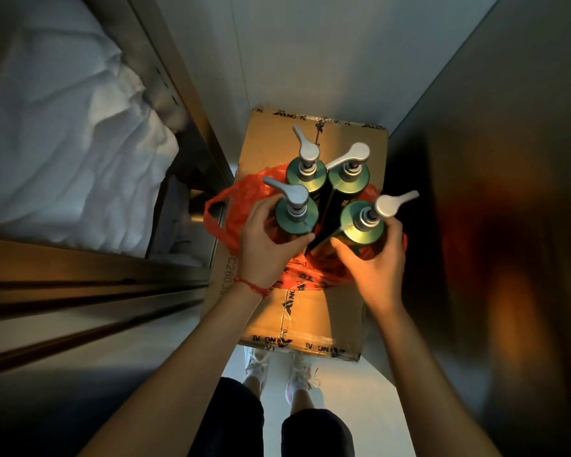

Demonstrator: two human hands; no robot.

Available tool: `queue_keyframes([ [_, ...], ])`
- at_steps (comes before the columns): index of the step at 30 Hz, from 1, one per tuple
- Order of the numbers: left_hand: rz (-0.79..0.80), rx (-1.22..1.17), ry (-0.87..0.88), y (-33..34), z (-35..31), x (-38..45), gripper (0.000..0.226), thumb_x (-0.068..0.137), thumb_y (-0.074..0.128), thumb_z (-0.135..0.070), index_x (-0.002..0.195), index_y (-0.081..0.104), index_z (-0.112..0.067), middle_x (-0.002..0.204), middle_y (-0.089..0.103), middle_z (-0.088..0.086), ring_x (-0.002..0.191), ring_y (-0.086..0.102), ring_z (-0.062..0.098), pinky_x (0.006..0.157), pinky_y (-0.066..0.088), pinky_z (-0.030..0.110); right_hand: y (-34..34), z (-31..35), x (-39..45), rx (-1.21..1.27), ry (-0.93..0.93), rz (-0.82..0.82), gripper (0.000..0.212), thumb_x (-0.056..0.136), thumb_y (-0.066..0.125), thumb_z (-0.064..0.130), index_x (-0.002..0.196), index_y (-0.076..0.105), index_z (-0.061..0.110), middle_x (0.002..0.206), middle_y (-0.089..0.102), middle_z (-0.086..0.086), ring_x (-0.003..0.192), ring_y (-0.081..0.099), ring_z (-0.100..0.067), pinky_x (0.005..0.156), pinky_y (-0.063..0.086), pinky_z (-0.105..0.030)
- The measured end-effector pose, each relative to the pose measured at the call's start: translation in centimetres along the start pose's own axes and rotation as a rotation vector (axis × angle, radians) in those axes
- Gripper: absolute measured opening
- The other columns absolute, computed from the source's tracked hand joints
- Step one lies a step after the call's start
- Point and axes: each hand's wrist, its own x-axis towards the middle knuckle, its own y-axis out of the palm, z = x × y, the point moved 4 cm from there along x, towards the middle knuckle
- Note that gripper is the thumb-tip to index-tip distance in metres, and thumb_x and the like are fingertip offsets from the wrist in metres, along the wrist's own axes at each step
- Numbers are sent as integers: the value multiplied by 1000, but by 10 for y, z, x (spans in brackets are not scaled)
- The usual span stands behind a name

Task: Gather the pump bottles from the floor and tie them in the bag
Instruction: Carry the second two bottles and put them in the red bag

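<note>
Several dark green pump bottles with silver pump heads stand upright in a cluster on an orange plastic bag (226,222), which lies spread on a taped cardboard box (310,321). My left hand (264,245) grips the near-left bottle (295,214) around its shoulder. My right hand (374,265) holds the near-right bottle (361,225) from below and the side. Two more bottles (305,174) (348,179) stand just behind, touching the front pair. The bag's handle loop sticks out to the left.
The box sits on a pale floor in a narrow gap. A metal-framed cart with white linen (73,136) fills the left. A dark glossy wall (495,225) closes the right. My feet in white shoes (281,374) stand just before the box.
</note>
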Motion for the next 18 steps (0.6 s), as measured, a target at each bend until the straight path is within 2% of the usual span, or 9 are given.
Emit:
queue_keyframes([
  [3,4,23,-4,3,5,0,64,59,83,-8,115,53,-9,119,57,15,114,52,25,96,45,49,4,-2,-1,9,-22,31,67,61,81,12,114,44,29,103,51,30,100,44,28,80,32,6],
  [10,27,31,-2,6,10,0,65,57,82,-10,113,51,-24,119,57,10,112,52,21,96,46,46,11,-14,-1,22,7,119,67,62,82,15,115,43,30,104,55,41,100,48,24,80,37,3],
  [13,48,39,8,6,9,2,65,57,81,-15,114,51,-24,117,57,7,111,53,18,96,46,43,13,-17,-3,29,16,142,67,62,82,19,116,44,30,103,56,32,98,51,21,79,37,2],
  [18,96,51,-9,5,11,4,69,55,83,-14,116,51,-23,117,55,6,112,52,21,96,46,47,13,-18,-1,20,13,170,68,62,81,21,118,43,31,105,54,44,101,50,21,79,36,3],
])
